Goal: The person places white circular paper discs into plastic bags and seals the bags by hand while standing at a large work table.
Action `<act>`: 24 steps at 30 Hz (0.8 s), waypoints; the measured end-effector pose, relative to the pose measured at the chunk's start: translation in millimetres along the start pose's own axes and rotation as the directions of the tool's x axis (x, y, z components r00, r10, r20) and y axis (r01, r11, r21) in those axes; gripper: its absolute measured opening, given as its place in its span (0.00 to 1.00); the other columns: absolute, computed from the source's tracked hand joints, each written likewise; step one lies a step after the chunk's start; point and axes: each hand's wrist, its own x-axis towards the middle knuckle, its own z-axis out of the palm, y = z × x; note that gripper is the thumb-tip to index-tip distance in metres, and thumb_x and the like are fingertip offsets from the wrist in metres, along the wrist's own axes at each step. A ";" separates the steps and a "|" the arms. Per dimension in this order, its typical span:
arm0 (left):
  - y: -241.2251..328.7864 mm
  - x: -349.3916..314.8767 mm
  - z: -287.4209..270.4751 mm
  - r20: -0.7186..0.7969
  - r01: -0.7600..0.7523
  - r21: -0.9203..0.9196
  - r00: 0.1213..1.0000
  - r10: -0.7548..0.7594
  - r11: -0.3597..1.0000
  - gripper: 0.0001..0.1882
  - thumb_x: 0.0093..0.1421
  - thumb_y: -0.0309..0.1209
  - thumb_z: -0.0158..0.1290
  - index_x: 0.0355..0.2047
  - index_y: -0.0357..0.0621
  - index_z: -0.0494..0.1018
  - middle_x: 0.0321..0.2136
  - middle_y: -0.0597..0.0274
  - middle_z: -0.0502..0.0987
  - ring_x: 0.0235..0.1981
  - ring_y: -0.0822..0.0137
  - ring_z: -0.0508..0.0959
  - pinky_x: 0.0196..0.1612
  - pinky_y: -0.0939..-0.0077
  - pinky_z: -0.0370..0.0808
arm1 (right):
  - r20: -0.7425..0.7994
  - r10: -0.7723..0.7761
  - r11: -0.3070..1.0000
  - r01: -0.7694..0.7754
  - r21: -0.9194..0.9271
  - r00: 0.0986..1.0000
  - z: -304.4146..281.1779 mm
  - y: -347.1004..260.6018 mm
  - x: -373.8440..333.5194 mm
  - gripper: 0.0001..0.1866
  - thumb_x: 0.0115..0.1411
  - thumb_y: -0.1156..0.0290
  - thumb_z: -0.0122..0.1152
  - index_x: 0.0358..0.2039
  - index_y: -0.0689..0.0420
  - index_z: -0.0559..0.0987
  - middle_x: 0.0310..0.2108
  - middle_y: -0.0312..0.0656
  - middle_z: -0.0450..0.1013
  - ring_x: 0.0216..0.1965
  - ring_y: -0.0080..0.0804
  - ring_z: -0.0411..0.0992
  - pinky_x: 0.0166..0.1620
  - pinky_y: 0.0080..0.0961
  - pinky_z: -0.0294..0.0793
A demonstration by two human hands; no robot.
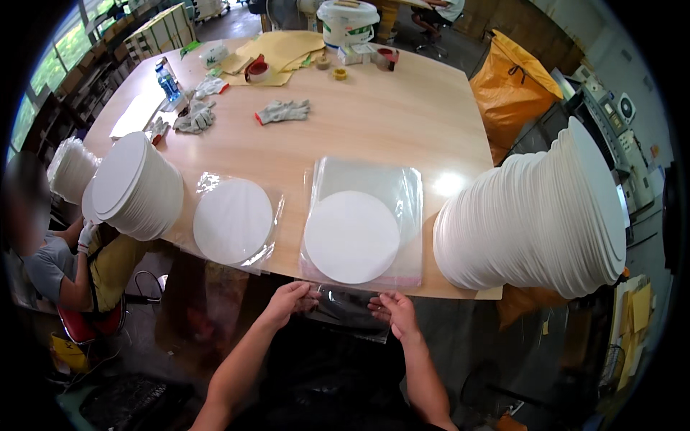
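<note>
My left hand [289,302] and my right hand [395,312] pinch the two sides of a clear plastic bag [346,307], stretched between them just off the table's front edge. Beyond it a white round disc [351,237] lies flat on a stack of clear bags [411,215]. To the left, another white disc [233,221] rests with clear plastic around it. A tall stack of white discs [525,215] stands at my right, by the table's edge.
A co-worker [54,266] with a white glove sits at the left, beside a shorter disc stack [147,190]. Farther back on the table [374,129] are work gloves [282,111], tape rolls [257,70], yellow envelopes [287,47], a bottle [167,85] and a white bucket [348,25].
</note>
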 end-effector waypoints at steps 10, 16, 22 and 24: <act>9.6 -27.9 -9.3 -0.123 0.086 0.024 0.989 -0.083 0.996 0.23 0.73 0.47 0.44 0.52 0.41 0.74 0.47 0.57 0.81 0.43 0.67 0.80 0.46 0.71 0.77 | 0.070 0.096 0.995 -0.095 -0.024 0.993 -11.4 13.6 -20.4 0.13 0.71 0.64 0.56 0.48 0.57 0.76 0.43 0.43 0.81 0.34 0.25 0.79 0.34 0.18 0.75; 7.3 -12.0 -24.1 -0.110 0.021 0.084 0.994 -0.011 0.996 0.18 0.73 0.44 0.46 0.44 0.44 0.78 0.43 0.64 0.81 0.38 0.72 0.79 0.43 0.74 0.76 | 0.187 0.059 0.998 -0.053 -0.034 0.981 -17.3 37.5 -6.8 0.12 0.69 0.62 0.59 0.48 0.55 0.78 0.44 0.43 0.81 0.33 0.21 0.78 0.33 0.17 0.74; 2.1 -15.4 -23.4 -0.113 -0.032 0.048 0.993 0.037 0.998 0.13 0.72 0.37 0.48 0.47 0.44 0.76 0.39 0.67 0.81 0.36 0.74 0.78 0.41 0.78 0.75 | 0.090 0.054 0.998 -0.051 -0.030 0.994 -16.1 40.7 -9.6 0.12 0.70 0.64 0.58 0.47 0.56 0.79 0.44 0.42 0.81 0.34 0.22 0.77 0.36 0.18 0.73; 4.5 -14.9 -20.4 -0.145 -0.045 0.024 0.988 0.048 0.999 0.14 0.71 0.39 0.49 0.47 0.43 0.75 0.37 0.66 0.81 0.33 0.76 0.77 0.38 0.80 0.74 | 0.090 0.050 0.999 -0.048 -0.024 0.995 -12.5 35.6 -17.2 0.11 0.69 0.64 0.58 0.47 0.56 0.79 0.44 0.41 0.81 0.35 0.22 0.77 0.36 0.18 0.73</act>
